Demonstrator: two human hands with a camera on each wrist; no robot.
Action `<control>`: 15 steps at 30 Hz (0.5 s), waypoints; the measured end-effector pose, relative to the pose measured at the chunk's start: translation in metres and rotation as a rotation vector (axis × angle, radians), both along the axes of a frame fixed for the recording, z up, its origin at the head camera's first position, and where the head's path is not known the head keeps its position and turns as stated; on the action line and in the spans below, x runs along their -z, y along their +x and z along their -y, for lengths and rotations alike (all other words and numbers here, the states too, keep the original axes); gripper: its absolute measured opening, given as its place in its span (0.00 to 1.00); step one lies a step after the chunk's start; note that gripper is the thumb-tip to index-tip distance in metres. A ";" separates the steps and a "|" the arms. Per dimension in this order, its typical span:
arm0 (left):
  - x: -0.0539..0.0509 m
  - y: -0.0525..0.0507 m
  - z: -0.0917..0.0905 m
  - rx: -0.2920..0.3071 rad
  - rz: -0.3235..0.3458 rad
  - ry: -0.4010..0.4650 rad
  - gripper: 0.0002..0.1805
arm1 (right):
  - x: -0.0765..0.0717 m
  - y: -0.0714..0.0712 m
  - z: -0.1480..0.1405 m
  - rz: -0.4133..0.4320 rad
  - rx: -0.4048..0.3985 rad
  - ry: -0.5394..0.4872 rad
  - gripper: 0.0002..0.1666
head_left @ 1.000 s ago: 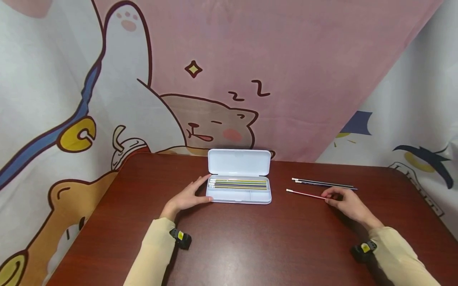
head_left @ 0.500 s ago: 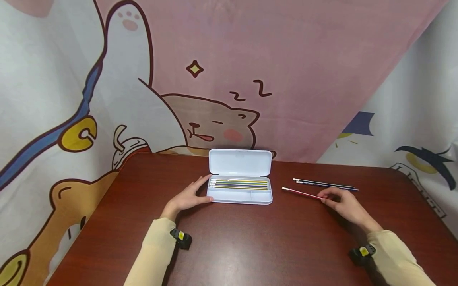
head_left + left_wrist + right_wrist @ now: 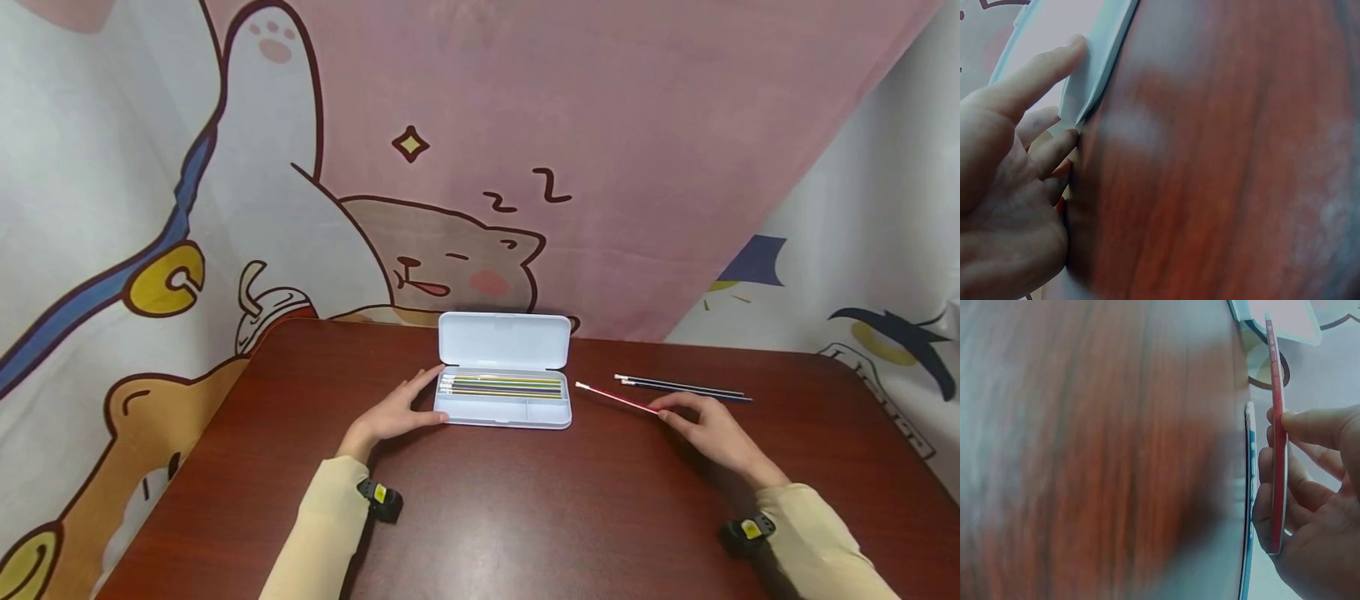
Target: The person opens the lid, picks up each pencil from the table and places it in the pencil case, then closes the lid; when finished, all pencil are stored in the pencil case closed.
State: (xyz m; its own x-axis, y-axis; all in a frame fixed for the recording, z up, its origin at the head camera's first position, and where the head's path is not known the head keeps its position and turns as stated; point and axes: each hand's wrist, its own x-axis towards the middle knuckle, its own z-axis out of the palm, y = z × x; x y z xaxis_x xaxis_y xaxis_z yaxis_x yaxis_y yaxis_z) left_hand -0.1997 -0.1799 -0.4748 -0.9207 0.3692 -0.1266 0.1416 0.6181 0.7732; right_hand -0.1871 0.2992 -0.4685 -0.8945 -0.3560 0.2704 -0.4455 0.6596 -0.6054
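Red along its barrel, the pencil [image 3: 618,397] is pinched between thumb and fingers of the right hand [image 3: 708,425], apparently clear of the worktop [image 3: 487,517]. Its long axis runs leftward and slightly away from the person, the white eraser end leading; the right wrist view shows the other end running back beside the palm.

That eraser end sits just beside the right end of the white pencil case [image 3: 480,410] — the relation that matters most here. Inside, the striped pencils [image 3: 510,387] lie side by side in the far, long compartment, parallel to the case's long side, their erasers to the left. The red one has its eraser facing the same way, yet slants across their line instead of matching it.

At the case's opposite end, the left hand [image 3: 393,412] is spread, thumb at the near corner and forefinger at the far one, touching rather than lifting, as far as I can judge. The right hand is much the nearer to the two dark blue pencils [image 3: 667,387], which lie on the worktop just beyond it, nearly parallel — erasers also to the left. The case's lid [image 3: 504,340] is tipped back.
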 end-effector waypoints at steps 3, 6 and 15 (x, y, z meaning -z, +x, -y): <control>0.000 0.000 -0.001 0.001 -0.001 0.000 0.47 | 0.000 -0.001 0.004 -0.010 -0.008 -0.004 0.09; -0.001 0.001 -0.001 0.000 -0.003 -0.001 0.47 | 0.000 -0.001 0.009 -0.008 -0.006 -0.007 0.08; -0.001 0.001 -0.001 -0.005 0.003 -0.013 0.47 | -0.001 -0.005 0.030 0.014 -0.002 -0.005 0.07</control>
